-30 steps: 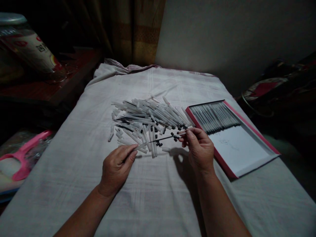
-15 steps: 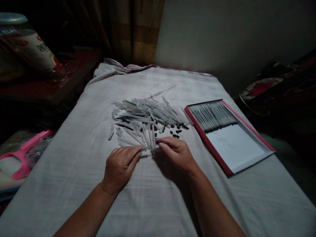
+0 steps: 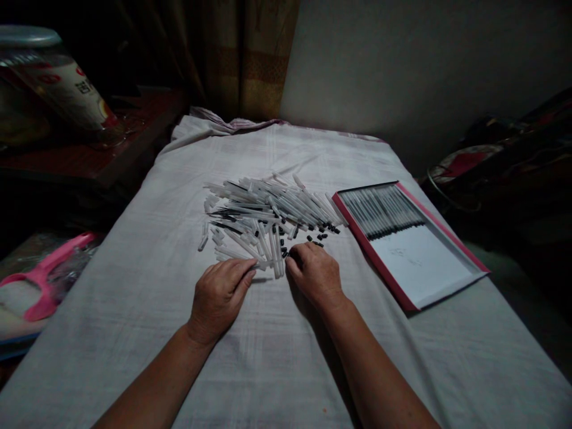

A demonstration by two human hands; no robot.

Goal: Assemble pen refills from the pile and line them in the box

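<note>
A heap of clear pen barrels, black refills and small black caps [image 3: 268, 208] lies on the white cloth [image 3: 277, 363]. My left hand [image 3: 220, 293] rests on the cloth at the heap's near edge, thumb and fingers pinched on a clear pen barrel [image 3: 261, 266]. My right hand [image 3: 315, 273] is close beside it, knuckles up and fingers curled down among loose black caps [image 3: 318, 239]. What those fingers hold is hidden. To the right lies a shallow red-rimmed box [image 3: 370, 253] with a row of finished pens [image 3: 382, 208] at its far end.
A wooden side table on the left carries a large jar [image 3: 58, 83]. Below it lies a pink plastic thing [image 3: 42, 277]. Dark bags [image 3: 496, 167] sit right of the bed. A curtain [image 3: 250, 53] and a wall stand behind.
My right hand, which held a black refill up near the box, came left to the barrel in my left hand and now curls down at the heap's edge. The left hand barely moved.
</note>
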